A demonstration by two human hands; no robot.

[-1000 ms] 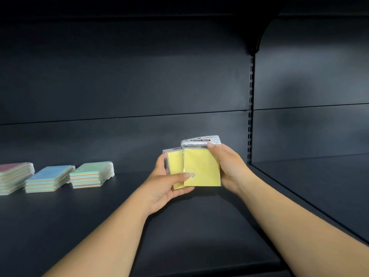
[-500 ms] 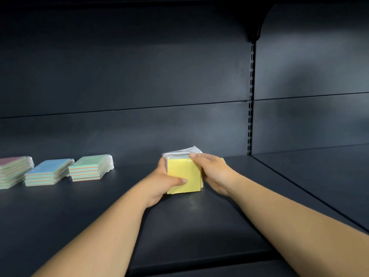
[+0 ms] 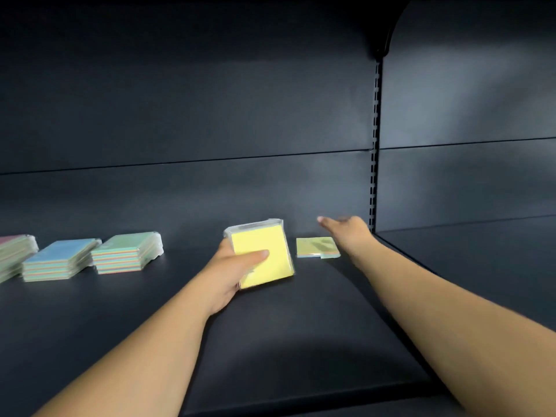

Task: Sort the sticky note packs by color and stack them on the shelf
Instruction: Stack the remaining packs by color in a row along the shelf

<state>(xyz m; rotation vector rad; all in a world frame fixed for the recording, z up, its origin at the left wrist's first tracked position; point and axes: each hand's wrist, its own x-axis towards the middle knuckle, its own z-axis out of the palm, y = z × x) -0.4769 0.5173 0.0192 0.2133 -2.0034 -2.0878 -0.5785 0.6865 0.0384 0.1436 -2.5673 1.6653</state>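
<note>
left arm (image 3: 156, 341): bare from the lower left edge of the frame up to the wrist near the centre; no sleeve, watch or band shows on it
left hand (image 3: 231, 272): bare, no glove, no ring on the parts in view; the thumb (image 3: 255, 256) is the only digit plainly seen, its nail short
right arm (image 3: 445, 320): bare from the lower right corner up to the wrist right of centre; no sleeve or bracelet in view
right hand (image 3: 346, 228): bare and blurred; a pale, short nail shows at one tip of the fingers (image 3: 321, 219); finer detail cannot be told
clothing: none inside the frame
</note>
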